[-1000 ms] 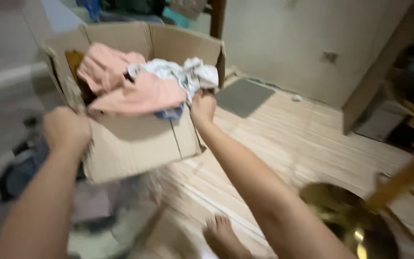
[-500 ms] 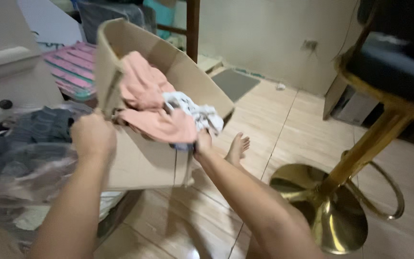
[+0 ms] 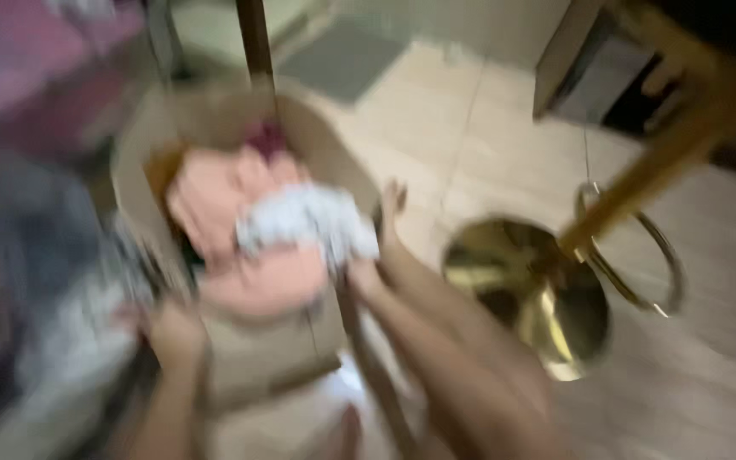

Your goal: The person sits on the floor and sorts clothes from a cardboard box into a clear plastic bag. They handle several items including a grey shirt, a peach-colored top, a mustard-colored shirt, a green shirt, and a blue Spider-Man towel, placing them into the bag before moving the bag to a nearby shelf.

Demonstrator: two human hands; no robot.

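The view is heavily blurred. An open cardboard box sits low in front of me, filled with pink cloth and a white patterned cloth on top. My left hand grips the box's near left corner. My right hand holds the box's near right edge, beside the white cloth. My leg and bare foot lie along the box's right side.
A gold stool base with a slanting gold post and foot ring stands on the tiled floor at right. Dark and grey clothes pile at left. A grey mat lies beyond the box.
The box has come down and closer, so I now look into it from above. Both hands have stayed on its near edge. The view has swung downward and blurred.
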